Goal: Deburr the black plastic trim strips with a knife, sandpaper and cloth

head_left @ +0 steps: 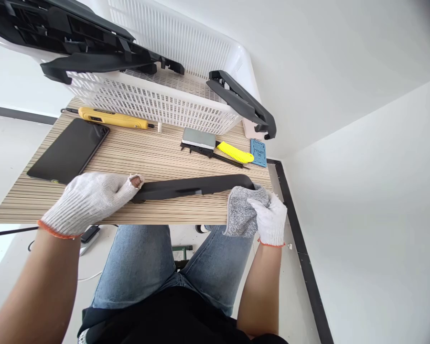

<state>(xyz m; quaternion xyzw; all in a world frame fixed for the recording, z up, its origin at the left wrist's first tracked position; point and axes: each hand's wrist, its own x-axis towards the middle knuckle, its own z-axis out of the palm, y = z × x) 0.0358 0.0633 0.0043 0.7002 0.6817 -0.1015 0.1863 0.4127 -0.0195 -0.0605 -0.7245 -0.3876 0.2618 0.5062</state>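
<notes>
A long black plastic part (197, 186) lies crosswise above the front of the wood-grain table (129, 153). My left hand (96, 196), in a white knit glove with the thumb tip bare, grips its left end. Also gloved, my right hand (271, 215) is closed on a grey cloth (241, 212), which touches the right end of the part. The cloth hangs over the table's front edge.
A white basket (146, 95) with black parts (93, 38) stands at the back; another black part (243, 102) rests over its right rim. On the table are a phone (69, 150), yellow tool (112, 118), grey block (198, 137), yellow-handled cutter (235, 153) and blue piece (258, 153).
</notes>
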